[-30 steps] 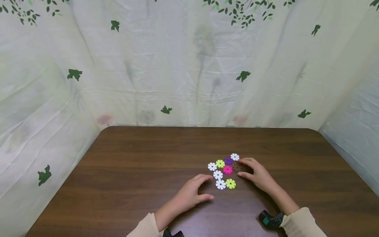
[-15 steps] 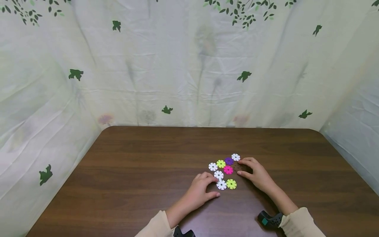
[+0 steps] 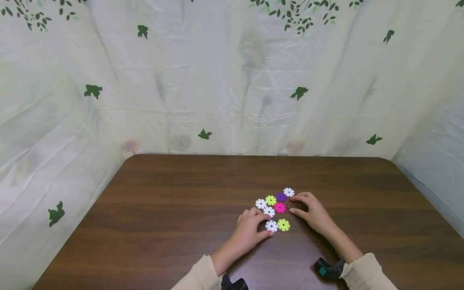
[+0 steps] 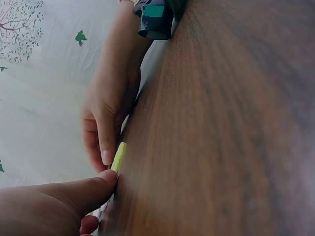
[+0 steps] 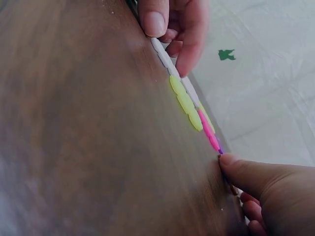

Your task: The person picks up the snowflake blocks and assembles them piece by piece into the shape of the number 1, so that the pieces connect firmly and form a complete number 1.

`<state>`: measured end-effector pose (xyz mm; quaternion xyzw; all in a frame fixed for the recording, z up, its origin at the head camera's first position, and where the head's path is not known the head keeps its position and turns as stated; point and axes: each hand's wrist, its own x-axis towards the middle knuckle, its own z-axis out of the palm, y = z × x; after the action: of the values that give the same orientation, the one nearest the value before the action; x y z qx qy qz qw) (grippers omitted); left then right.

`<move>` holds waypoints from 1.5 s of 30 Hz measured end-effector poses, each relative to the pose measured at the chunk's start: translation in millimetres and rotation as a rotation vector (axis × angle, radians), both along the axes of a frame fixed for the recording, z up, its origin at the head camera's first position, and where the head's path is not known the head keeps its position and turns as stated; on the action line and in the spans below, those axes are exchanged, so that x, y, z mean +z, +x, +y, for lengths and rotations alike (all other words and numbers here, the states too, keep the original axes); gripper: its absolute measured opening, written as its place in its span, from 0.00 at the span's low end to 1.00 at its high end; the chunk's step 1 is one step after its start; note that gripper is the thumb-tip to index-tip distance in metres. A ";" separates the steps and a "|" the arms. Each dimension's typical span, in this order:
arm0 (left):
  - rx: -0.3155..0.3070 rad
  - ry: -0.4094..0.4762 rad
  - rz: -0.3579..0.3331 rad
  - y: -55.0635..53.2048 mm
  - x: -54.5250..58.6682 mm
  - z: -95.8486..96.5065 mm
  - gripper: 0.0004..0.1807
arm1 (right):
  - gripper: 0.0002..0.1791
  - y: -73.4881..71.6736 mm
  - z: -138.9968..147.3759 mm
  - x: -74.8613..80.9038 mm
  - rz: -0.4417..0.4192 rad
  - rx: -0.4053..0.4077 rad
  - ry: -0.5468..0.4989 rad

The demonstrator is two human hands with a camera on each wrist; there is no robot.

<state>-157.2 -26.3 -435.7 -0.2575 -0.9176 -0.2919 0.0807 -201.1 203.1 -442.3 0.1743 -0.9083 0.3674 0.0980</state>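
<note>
Several flat notched plastic discs lie together on the wooden table. My left hand (image 3: 248,229) has its thumb and forefinger on opposite edges of the nearest white disc (image 3: 271,226), gripping it flat on the table. To its right lies a lime disc (image 3: 284,225). Just behind the left forefinger is another white disc (image 3: 269,211), beside the pink disc (image 3: 280,208). On the right, my right hand (image 3: 314,212) holds a brown disc (image 3: 291,204) between thumb and forefinger; it blends with the wood. The right wrist view shows the lime disc (image 5: 186,103) edge-on.
A purple disc (image 3: 280,197), a second lime disc (image 3: 270,200), a far white disc (image 3: 288,192) and a left white disc (image 3: 260,204) make up the back of the group. The brown table (image 3: 163,201) ends at a pale curtain (image 3: 217,80) printed with birds and leaves.
My left hand has moved right, bringing its thumb and forefinger around the nearest white disc. The white disc behind it has shifted slightly away, widening the gap. The right hand has barely moved.
</note>
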 end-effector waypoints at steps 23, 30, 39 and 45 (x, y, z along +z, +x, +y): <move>0.007 0.197 0.045 -8.6 27.5 -2.6 0.16 | 0.13 3.8 -2.6 19.0 -0.181 0.057 -0.352; -0.004 0.217 0.199 -9.5 48.6 -8.6 0.16 | 0.12 9.0 -10.0 44.5 -0.254 0.108 -0.540; 0.001 0.288 0.260 -10.0 68.8 -14.9 0.17 | 0.10 15.0 -26.0 74.0 -0.116 0.185 -0.490; -0.015 0.307 0.250 -9.4 71.2 -17.8 0.16 | 0.08 21.9 -35.6 78.1 -0.117 0.248 -0.473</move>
<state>-166.6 -44.0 -364.5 -0.2835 -0.8430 -0.3950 0.2302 -179.2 167.5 -364.2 0.2348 -0.7731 0.5880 0.0377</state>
